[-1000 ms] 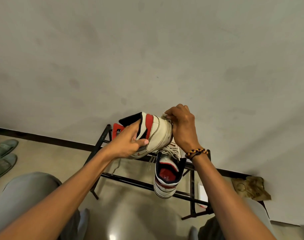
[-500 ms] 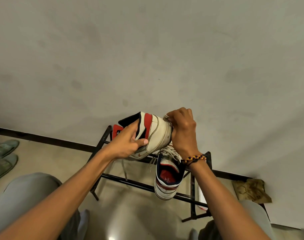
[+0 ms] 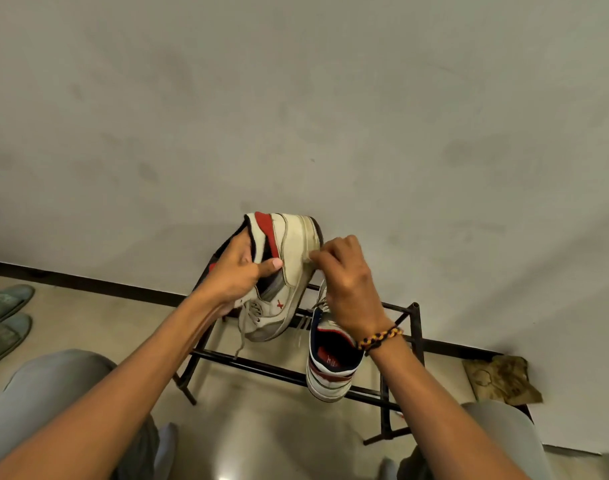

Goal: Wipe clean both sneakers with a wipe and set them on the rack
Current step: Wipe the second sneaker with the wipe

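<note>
Left hand (image 3: 239,275) gripping raised sneaker (image 3: 285,268) at its collar, right hand (image 3: 348,282) pinching wipe (image 3: 311,255) against its sole

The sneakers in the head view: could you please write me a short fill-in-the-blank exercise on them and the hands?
1. The left hand holds one sneaker with its heel pointing ____.
2. The other sneaker rests on the black metal ____.
3. The braided bracelet is on the ____ wrist.
4. The right hand touches the held sneaker at its ____.

Missing words: up; rack; right; sole
</note>
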